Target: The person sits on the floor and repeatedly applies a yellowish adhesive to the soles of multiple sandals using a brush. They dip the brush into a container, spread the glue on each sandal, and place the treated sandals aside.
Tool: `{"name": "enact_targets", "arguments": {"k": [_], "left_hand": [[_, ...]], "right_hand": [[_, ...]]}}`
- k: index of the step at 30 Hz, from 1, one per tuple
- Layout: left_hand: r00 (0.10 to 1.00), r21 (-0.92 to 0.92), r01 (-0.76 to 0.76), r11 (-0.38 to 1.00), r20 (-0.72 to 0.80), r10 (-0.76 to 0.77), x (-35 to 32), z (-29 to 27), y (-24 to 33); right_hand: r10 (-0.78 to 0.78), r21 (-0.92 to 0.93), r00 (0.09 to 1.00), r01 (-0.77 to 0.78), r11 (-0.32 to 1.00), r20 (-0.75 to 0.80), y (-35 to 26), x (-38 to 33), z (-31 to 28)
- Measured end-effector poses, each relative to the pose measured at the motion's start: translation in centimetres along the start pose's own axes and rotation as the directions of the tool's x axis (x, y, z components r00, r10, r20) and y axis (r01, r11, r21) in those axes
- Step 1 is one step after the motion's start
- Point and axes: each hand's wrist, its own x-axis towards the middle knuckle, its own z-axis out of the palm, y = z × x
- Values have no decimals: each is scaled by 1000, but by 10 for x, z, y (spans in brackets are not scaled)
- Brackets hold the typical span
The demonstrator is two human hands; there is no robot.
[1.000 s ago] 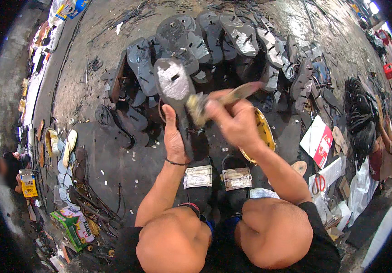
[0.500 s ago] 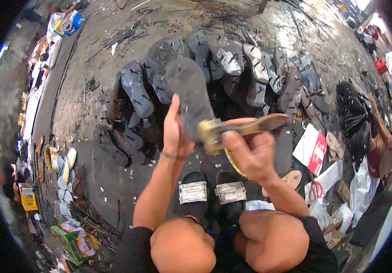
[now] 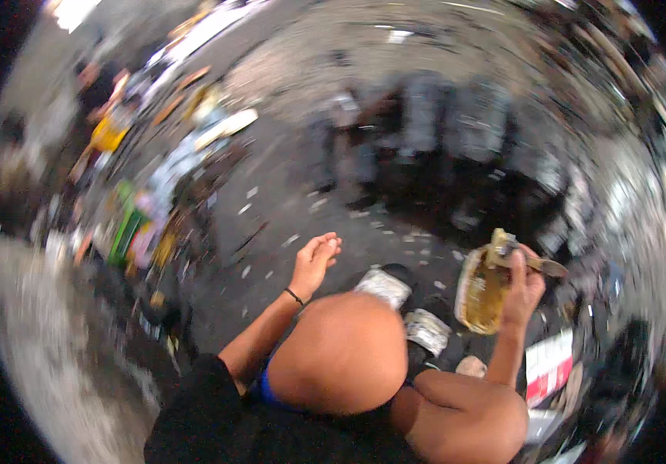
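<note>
My left hand (image 3: 316, 264) is empty, its fingers loosely bent and a little apart, above the dark floor left of my feet. A dark band circles that wrist. In my right hand (image 3: 526, 290) is a brush with a pale yellow, crusted head (image 3: 500, 246) and a flat brown handle (image 3: 547, 266). Close beside those fingers is a tub (image 3: 468, 298) with a yellowish coating inside. Beyond my hands, dark slipper soles (image 3: 480, 120) stand in a curved row, blurred by motion.
My feet wear slippers with whitish straps (image 3: 428, 331). A red and white carton (image 3: 549, 367) lies to the right. On the left are a pale sole (image 3: 227, 128), a green package (image 3: 126, 236) and a yellow container (image 3: 109, 135). Small white scraps dot the floor.
The dark slipper sole has left my left hand, which is now lower and empty. My right hand still holds the brush. The view has swung to the left and blurred.
</note>
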Motion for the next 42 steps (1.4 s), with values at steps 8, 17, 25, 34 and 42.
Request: {"name": "enact_targets", "arguments": {"k": [8,17,25,34,42], "left_hand": [[642,755,-46,655,-480,598,-50,-234,-56],[578,826,521,216,-527,623,99,-315,8],[513,711,611,349,-691,509,182,-392,-7],[459,697,393,600,-714,529,151,-399,-9],[524,941,-199,274,-134,841,13,-293,50]], "right_hand": [[-253,-278,913,346,896,322,-44,22,51],[-160,-648,942,321,691,295,-106,40,24],[-170,-738,924,376,561,341,-153,88,15],[-69,-720,874,439,538,481,-115,98,56],[126,-758,857,363,542,500,-110,108,94]]}}
